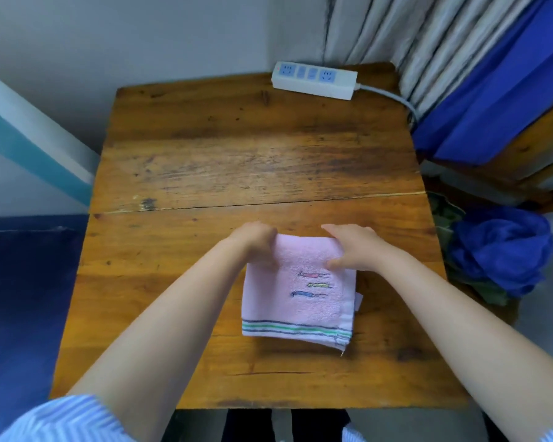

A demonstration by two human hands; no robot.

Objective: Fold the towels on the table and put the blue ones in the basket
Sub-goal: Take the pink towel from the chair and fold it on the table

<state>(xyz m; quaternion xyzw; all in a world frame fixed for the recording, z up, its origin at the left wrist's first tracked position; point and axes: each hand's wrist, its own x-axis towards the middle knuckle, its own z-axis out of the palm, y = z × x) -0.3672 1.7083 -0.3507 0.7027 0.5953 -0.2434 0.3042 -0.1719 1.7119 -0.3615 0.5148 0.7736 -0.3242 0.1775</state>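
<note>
Your left hand [257,240] and right hand [353,247] pinch the far corners of the pink towel [296,298], folded small at table [205,154] centre, while blue cloth [500,247] at 3 o'clock, off the table, looks already binned

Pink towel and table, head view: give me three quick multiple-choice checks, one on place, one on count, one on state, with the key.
1. Where is the power strip?
A. At the table's far edge
B. On the pink towel
C. At the table's near edge

2. How many coloured embroidered figures show on the pink towel?
A. One
B. Three
C. Five

3. What state is the pink towel in?
A. Spread out in one layer
B. Rolled into a tube
C. Folded, with layers showing at its right edge

Key: 1 A, it lies on the table by the wall. 2 B, red, yellow-green and blue. 3 C, stacked edges show; the left hand and right hand grip its far edge.
</note>
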